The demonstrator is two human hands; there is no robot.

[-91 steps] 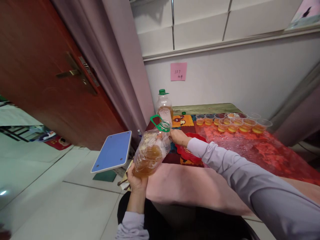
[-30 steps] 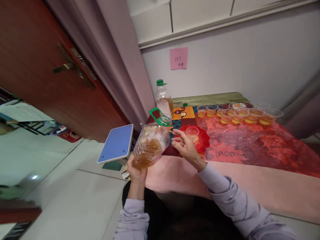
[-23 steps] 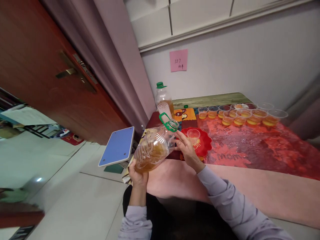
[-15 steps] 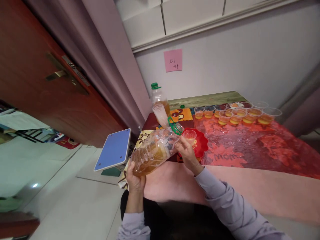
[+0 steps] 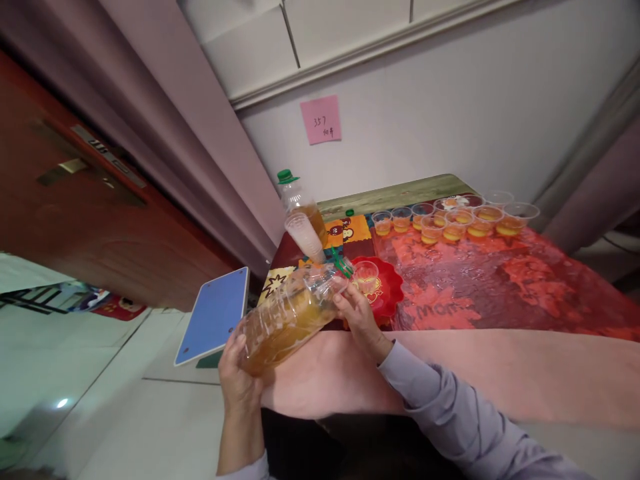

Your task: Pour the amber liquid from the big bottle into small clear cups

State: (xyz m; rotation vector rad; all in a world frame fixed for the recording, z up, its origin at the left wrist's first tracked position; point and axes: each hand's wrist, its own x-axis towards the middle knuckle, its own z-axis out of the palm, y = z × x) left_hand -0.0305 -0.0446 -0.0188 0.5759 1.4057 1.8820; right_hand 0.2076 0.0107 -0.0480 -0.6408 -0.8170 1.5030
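Nearest me, the person's left hand (image 5: 240, 370) cups the base of a big clear bottle (image 5: 287, 323) of amber drink, fingers curled firmly round it. The right hand (image 5: 361, 317) has its fingers bent in against the neck, supporting it. The bottle lies tilted above the table's near edge, its mouth toward a clear cup (image 5: 364, 272) standing in a red scalloped plate (image 5: 393, 303); I can't tell whether anything is flowing. Just behind the bottle is a stack of cups (image 5: 304, 237), and past that a green-capped bottle (image 5: 314, 217). Farther along, to the right, cups of yellow drink (image 5: 453, 230) crowd together. A pink note (image 5: 321, 120) hangs on the wall.
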